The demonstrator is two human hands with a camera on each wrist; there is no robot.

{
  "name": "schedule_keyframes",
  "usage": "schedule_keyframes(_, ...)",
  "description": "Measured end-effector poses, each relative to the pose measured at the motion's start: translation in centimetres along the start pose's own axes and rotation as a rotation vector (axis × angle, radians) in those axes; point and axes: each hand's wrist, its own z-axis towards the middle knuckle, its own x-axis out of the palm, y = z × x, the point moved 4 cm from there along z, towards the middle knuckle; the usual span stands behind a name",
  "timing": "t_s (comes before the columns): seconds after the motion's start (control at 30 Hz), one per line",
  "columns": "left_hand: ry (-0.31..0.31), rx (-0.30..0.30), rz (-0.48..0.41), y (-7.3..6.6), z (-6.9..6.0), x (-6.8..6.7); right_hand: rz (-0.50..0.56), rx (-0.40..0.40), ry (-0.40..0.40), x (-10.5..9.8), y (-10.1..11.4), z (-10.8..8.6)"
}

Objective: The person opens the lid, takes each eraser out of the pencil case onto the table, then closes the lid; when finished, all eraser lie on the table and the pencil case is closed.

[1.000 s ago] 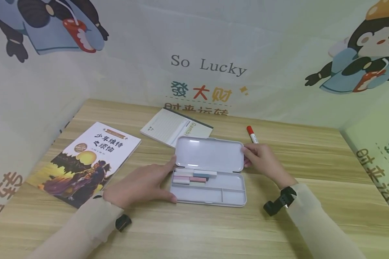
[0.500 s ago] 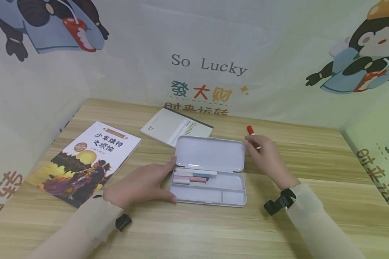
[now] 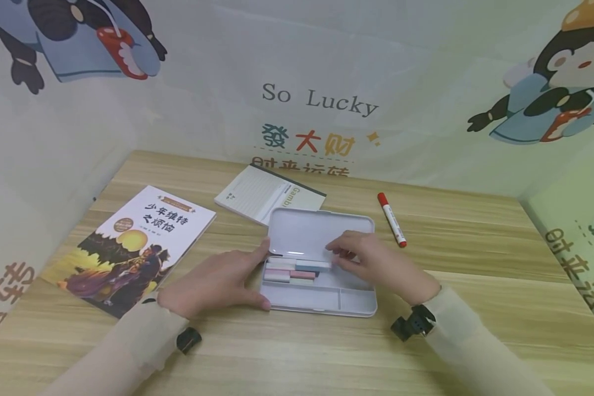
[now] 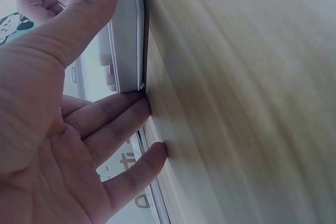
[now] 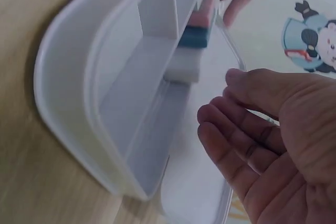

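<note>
A white pencil case (image 3: pixel 304 300) lies with its lid raised, several pale, pink and blue sticks (image 3: pixel 302 274) at the left of its rear compartment. My left hand (image 3: pixel 213 280) rests against the case's left end, thumb at the front corner and a finger near the hinge; in the left wrist view its fingers (image 4: pixel 113 119) are extended and touch that end. Over the right part of the case hovers my right hand (image 3: pixel 376 258), fingers bent loosely. The right wrist view shows this hand (image 5: pixel 278 135) with nothing between thumb and fingertips, beside a white stick (image 5: pixel 184 65).
A red-capped marker (image 3: pixel 391 220) lies behind and to the right of the case. Behind the case is a notepad (image 3: pixel 257 192), partly covered by the lid. An illustrated book (image 3: pixel 143 247) lies at the left. A printed curtain (image 3: pixel 203 82) stands behind the table.
My right hand has moved left from beside the lid and marker to above the case, uncovering the marker. My left hand and the case have stayed in place.
</note>
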Motion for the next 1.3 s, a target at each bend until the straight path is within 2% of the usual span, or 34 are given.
schedule_keyframes(0.13,-0.001,0.002,0.0,0.0,0.1,0.1,-0.033,-0.016,0.086,0.9,1.0,0.4)
schedule_keyframes(0.27,0.003,-0.002,-0.003,0.0,0.1,0.1,-0.073,-0.028,0.105,1.5,1.5,0.5)
schedule_keyframes(0.57,0.0,0.004,0.006,0.0,0.1,0.1,-0.144,-0.063,0.076,2.3,2.2,0.9)
schedule_keyframes(1.07,-0.008,0.008,0.009,0.1,0.2,0.1,-0.213,-0.067,0.04,2.7,2.4,1.3)
schedule_keyframes(1.3,-0.012,0.013,0.006,0.2,0.2,0.1,-0.273,-0.116,0.023,2.6,2.6,1.0)
